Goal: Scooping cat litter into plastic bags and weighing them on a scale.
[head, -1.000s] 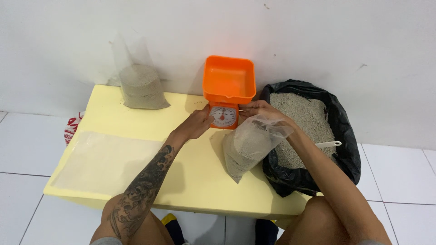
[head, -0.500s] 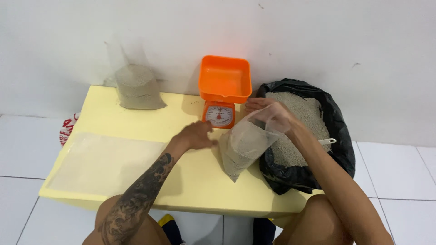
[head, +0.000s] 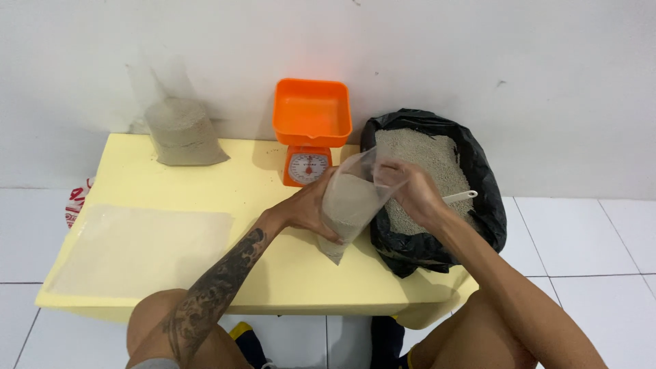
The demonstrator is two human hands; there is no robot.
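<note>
A clear plastic bag half full of grey granules is held tilted above the yellow table. My left hand cups its lower side. My right hand grips its open top edge. Just behind stands an orange kitchen scale with an empty orange tray on top. To the right a big black sack is open and full of the same grey granules, and a white scoop handle sticks out of it.
A second filled clear bag stands at the table's back left against the white wall. A stack of flat empty clear bags lies on the table's left part. A red-and-white thing lies on the white tiled floor at the left.
My left hand came back from the scale's dial to the side of the bag. The bag has shifted slightly lower and toward me, in front of the scale.
</note>
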